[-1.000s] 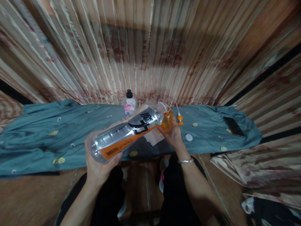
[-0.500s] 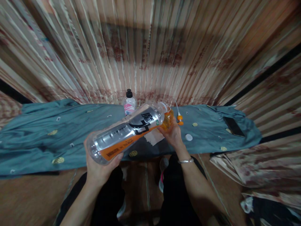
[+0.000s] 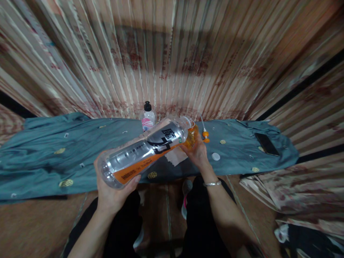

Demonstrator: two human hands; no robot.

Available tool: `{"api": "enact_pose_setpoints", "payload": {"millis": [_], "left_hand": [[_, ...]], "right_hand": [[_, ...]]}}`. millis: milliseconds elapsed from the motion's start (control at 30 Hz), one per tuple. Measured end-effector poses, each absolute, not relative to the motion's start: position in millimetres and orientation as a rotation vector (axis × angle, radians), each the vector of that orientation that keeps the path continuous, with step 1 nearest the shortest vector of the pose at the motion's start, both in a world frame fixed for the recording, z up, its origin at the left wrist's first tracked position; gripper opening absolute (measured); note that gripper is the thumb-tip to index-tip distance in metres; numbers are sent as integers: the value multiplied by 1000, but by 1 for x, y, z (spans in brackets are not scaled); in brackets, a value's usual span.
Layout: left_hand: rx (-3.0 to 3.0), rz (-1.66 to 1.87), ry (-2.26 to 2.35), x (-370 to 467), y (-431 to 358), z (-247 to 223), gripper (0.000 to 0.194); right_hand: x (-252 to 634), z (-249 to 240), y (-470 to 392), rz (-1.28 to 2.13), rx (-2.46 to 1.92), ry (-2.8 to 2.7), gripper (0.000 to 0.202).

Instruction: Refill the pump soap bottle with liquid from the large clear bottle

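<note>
A large clear bottle [image 3: 142,152] with an orange and silver label lies tilted across the middle, its mouth toward the right. My left hand [image 3: 114,190] is wrapped round its base end. Its neck meets the opening of a small amber bottle [image 3: 191,138], which my right hand [image 3: 198,152] grips. Whether liquid passes between them is too small to tell. Behind the large bottle stands a small clear bottle [image 3: 148,120] with a black cap and pink label. An orange pump top with a tube [image 3: 205,135] lies just right of the amber bottle.
The narrow table has a teal cloth [image 3: 80,143]. A white paper [image 3: 176,157] lies below the bottles, a white round cap [image 3: 215,156] to the right, and a black phone [image 3: 267,144] farther right. A striped curtain [image 3: 166,53] hangs behind.
My left hand and the base of the large bottle have shifted very slightly to the left. My right hand has stayed in place round the amber bottle.
</note>
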State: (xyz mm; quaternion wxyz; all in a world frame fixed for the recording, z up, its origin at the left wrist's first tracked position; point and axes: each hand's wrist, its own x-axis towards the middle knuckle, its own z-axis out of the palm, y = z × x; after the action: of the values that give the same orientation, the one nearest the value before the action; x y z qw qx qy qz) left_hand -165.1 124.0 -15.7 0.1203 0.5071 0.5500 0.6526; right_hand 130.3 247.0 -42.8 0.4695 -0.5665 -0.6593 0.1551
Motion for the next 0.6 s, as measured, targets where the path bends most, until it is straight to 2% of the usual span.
{"api": "enact_pose_setpoints", "payload": {"millis": [600], "left_hand": [[1459, 1875, 1676, -166, 123, -13, 103]], "right_hand": [[129, -41, 246, 400, -1394, -1592, 83]]}}
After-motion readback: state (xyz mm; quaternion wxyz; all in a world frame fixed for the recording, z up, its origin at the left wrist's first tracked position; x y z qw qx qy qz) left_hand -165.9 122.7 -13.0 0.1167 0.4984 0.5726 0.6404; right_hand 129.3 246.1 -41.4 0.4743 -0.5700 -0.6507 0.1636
